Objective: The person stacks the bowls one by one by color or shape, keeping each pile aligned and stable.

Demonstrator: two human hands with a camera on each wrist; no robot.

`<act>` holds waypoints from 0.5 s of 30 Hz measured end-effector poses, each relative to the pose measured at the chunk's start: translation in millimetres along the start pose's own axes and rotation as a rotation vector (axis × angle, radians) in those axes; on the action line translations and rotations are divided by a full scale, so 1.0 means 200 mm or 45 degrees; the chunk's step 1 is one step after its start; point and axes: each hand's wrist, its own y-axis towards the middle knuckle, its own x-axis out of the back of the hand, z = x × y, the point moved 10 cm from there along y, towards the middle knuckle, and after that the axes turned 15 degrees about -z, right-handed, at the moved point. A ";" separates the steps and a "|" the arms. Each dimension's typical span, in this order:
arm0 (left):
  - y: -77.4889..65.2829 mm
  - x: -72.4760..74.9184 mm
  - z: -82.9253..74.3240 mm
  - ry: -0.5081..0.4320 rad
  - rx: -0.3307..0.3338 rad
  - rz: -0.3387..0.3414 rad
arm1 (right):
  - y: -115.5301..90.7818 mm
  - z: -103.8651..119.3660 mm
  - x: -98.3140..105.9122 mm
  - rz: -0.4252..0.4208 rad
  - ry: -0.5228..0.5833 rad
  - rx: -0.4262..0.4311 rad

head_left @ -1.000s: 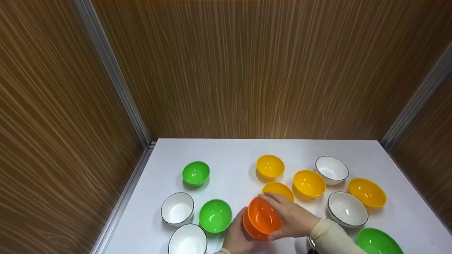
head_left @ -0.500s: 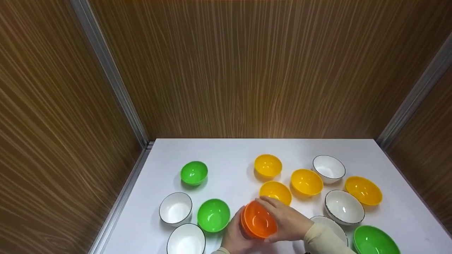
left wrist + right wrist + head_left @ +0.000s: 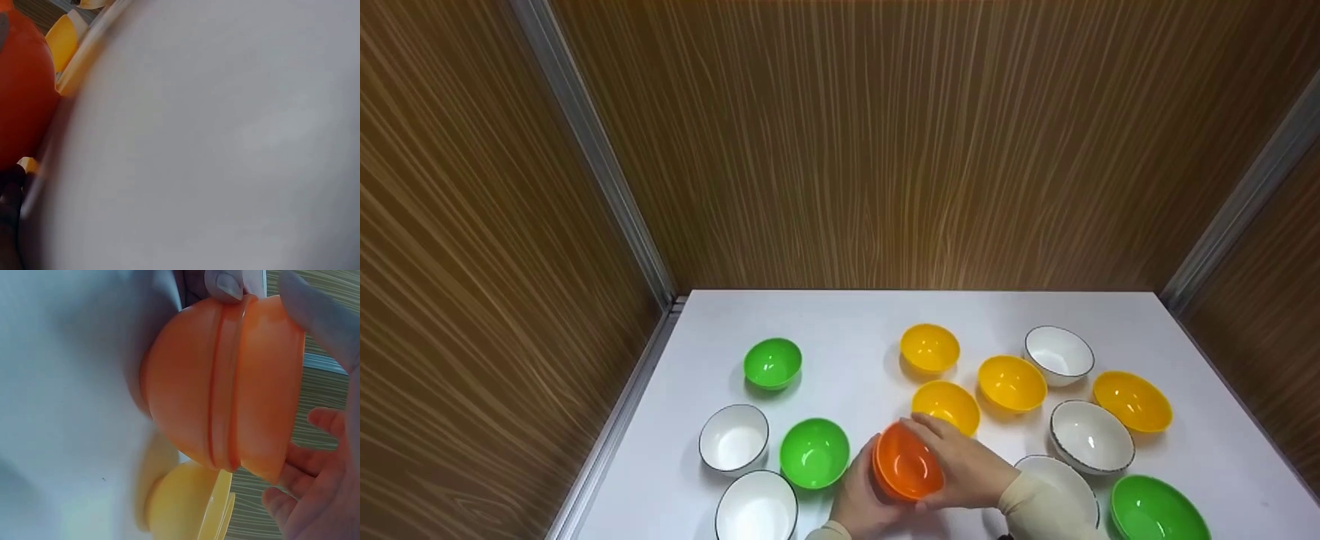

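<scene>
A nested stack of orange bowls stands at the near middle of the table in the head view. My left hand (image 3: 861, 496) curls round the stack's left side, with its thumb at the bowls' rims in the right wrist view. The upper orange bowl (image 3: 911, 463) sits inside the lower orange bowl (image 3: 180, 377), whose rim shows below it. My right hand (image 3: 969, 466) grips the upper bowl at its rim, thumb on one side and fingers on the other. Just behind the stack is a yellow bowl (image 3: 946, 406). The left wrist view shows little of the left hand.
On the left of the white table (image 3: 840, 315) are a near green bowl (image 3: 814, 454), a far green bowl (image 3: 772, 364) and a white bowl (image 3: 733, 439). Several yellow and white bowls spread to the right, with a green bowl (image 3: 1159, 510) near the front. Wood-grain panels surround the table.
The upper orange bowl has settled down and left, deeper into the lower one, with my right hand following it. My left hand stays round the stack.
</scene>
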 end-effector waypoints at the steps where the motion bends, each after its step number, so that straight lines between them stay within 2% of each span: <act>1: 0.00 0.00 0.00 -0.004 0.009 0.007 | 0.00 0.00 0.00 0.000 0.002 -0.007; 6: 0.00 -0.01 0.02 -0.001 0.062 0.034 | 0.00 -0.02 -0.03 0.008 0.021 -0.043; 15: -0.01 -0.02 0.03 0.005 0.042 0.013 | -0.01 -0.02 -0.06 -0.038 0.027 -0.034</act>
